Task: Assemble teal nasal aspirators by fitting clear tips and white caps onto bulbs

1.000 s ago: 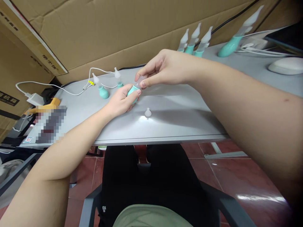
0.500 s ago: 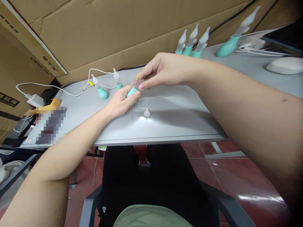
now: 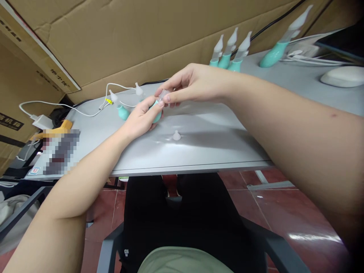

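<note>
My left hand (image 3: 143,116) is closed around a teal squeeze bulb (image 3: 156,116), part of a nasal aspirator. At the bulb's upper end, my right hand (image 3: 186,86) pinches a clear plastic tube (image 3: 163,94) between thumb and fingers. The tube meets the bulb's mouth; how deep it sits is hidden by the fingers. On the table in front of both hands stands a small white cone-shaped tip (image 3: 176,135), untouched. Two nasal aspirators with white tips, a nearer one (image 3: 123,112) and one partly hidden (image 3: 139,90), stand left of and behind my left hand.
Several assembled aspirators (image 3: 226,60) stand at the back right, a larger-looking one (image 3: 274,54) among them. A white mouse (image 3: 342,77) lies at the far right. White cable (image 3: 85,113), a charger (image 3: 42,122) and a yellow tool (image 3: 58,130) lie left. Cardboard (image 3: 127,38) walls the back.
Both hands have shifted slightly left together with the bulb and tube. My left hand now covers more of the aspirator behind it. The white tip has stayed in place.
</note>
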The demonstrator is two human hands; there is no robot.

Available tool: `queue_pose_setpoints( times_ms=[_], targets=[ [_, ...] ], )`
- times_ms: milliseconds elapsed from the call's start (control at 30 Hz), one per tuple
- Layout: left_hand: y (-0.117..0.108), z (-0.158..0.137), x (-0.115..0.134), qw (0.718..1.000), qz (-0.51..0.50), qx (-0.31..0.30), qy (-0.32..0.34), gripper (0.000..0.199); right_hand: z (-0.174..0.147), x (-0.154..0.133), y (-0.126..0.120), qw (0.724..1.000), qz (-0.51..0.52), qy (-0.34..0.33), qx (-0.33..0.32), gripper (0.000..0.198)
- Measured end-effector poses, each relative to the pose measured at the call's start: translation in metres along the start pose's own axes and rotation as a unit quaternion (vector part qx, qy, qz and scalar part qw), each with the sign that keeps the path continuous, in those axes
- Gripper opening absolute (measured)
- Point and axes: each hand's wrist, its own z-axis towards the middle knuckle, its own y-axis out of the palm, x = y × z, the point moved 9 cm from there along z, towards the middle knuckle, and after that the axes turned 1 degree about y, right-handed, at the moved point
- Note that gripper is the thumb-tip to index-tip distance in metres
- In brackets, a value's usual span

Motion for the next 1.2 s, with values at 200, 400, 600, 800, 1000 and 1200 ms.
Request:
queue_pose_setpoints(
  times_ms=[200,400,600,800,1000,1200],
  targets=[
    [-0.008,-0.001,0.008,0.999,-0.012,0.040,-0.023,0.039,-0.007,0.006,-0.010,0.980,-0.167,0.108,-0.021,0.039],
    [-0.008,0.000,0.008,1.000,0.001,0.026,-0.003,0.039,-0.014,0.014,0.053,0.927,-0.237,0.176,-0.232,0.026],
    [-0.007,0.000,0.005,1.000,0.022,0.012,-0.004,0.037,-0.014,0.016,0.053,0.945,-0.196,0.135,-0.224,0.008],
    [-0.004,-0.002,0.011,0.999,0.034,-0.007,0.027,0.044,-0.011,0.001,0.003,0.995,0.040,0.046,-0.081,0.029],
    [-0.006,-0.003,0.013,0.998,0.054,-0.006,0.030,0.050,-0.012,-0.005,-0.017,0.976,0.199,-0.003,0.089,0.028],
    [-0.007,-0.002,0.013,0.999,0.050,0.009,0.021,0.049,-0.009,-0.005,-0.011,0.987,0.137,-0.015,0.079,0.015]
  ],
)
